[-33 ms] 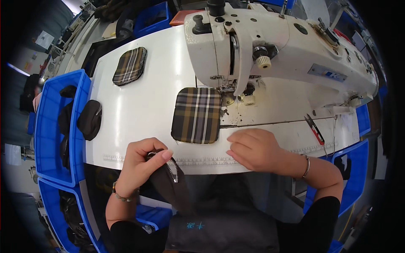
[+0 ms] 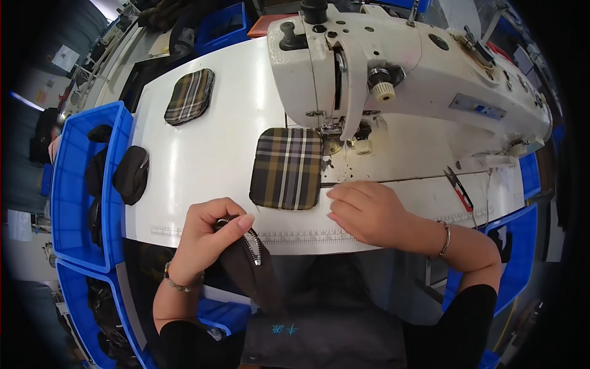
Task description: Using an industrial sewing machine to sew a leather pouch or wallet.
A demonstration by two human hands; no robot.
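Note:
At the front edge of the table, my left hand (image 2: 212,237) pinches a dark zipper (image 2: 253,247) with silvery metal teeth. Its brown-black cloth (image 2: 249,277) hangs past the edge toward my lap. My right hand (image 2: 369,212) rests on the tabletop with curled fingers; whatever they hold, if anything, is hidden. Just left of its fingertips lies a plaid, rounded-square piece (image 2: 286,169), its upper right side close to the presser foot of the white sewing machine (image 2: 424,67). A similar plaid piece (image 2: 189,97) sits at the far left, and a black pouch-like piece (image 2: 131,175) lies by the left edge.
Blue bins (image 2: 114,215) with black pieces stand along the table's left side, and another blue bin (image 2: 519,258) is at the right. Red-and-black thread snips (image 2: 460,189) lie right of my right hand. A printed ruler (image 2: 295,236) runs along the front edge.
My right hand has shifted very slightly left and away from me. My left hand keeps its pinch on the zipper, and the plaid pieces stay where they were.

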